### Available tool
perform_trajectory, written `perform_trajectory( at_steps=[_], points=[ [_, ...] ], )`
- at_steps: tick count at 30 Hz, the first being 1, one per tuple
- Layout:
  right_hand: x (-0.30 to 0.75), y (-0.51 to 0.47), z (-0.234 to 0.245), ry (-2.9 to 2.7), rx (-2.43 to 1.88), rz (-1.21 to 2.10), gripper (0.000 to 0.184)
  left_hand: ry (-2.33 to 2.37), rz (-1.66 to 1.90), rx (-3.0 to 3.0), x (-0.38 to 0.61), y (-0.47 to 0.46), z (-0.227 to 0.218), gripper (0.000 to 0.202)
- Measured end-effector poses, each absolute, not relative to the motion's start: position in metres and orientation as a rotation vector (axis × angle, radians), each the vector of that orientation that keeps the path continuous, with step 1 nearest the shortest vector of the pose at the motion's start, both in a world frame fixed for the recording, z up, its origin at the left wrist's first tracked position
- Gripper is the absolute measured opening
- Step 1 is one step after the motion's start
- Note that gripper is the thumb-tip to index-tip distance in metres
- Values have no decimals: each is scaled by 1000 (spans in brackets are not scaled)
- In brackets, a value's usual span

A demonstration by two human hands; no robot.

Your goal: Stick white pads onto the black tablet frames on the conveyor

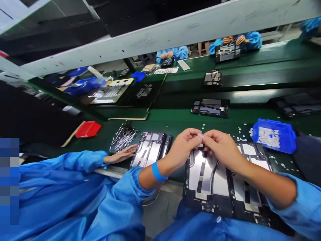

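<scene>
My left hand [182, 146], with a blue band at its wrist, and my right hand [222, 147] meet above the top edge of an opened tablet [221, 177]. Both sets of fingertips are pinched on a small white piece [200, 136], whose exact kind is too small to make out. The tablet lies near my body with its silver battery panels and dark cables showing. A second opened tablet [240, 187] is close beside it on the right, partly under my right forearm.
A blue bin [288, 135] of small white pieces stands right, with loose ones scattered around. On the left, a co-worker's hand [122, 154] touches other opened tablets [150, 147], near a pile of thin strips [124, 137] and a red bin [88, 129]. Another tablet [210, 107] lies ahead.
</scene>
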State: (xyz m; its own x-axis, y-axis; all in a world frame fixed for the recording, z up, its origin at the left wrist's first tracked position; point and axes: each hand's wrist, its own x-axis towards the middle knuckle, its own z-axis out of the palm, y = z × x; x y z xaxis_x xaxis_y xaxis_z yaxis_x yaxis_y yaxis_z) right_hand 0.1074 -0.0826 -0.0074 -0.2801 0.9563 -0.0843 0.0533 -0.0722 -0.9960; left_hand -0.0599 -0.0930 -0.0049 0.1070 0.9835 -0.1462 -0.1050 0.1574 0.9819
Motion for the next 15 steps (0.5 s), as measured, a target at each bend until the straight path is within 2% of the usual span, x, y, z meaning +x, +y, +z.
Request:
perform_trajectory(
  at_steps=[3, 6, 10, 15],
  points=[
    [93, -71, -20, -1585, -1131, 1427, 31, 1174, 1184, 1037, -77, -88, -8, 16],
    [107, -58, -38, -2024, -1137, 966, 28, 1285, 1151, 1206, -103, -76, -8, 14],
    [127, -41, -57, -2600, -923, 150, 43, 1373, 759, 1726, -124, -67, -9, 9],
    [134, -37, -61, -2802, -763, -193, 48, 1385, 287, 2369, -118, -73, -16, 18]
  ],
)
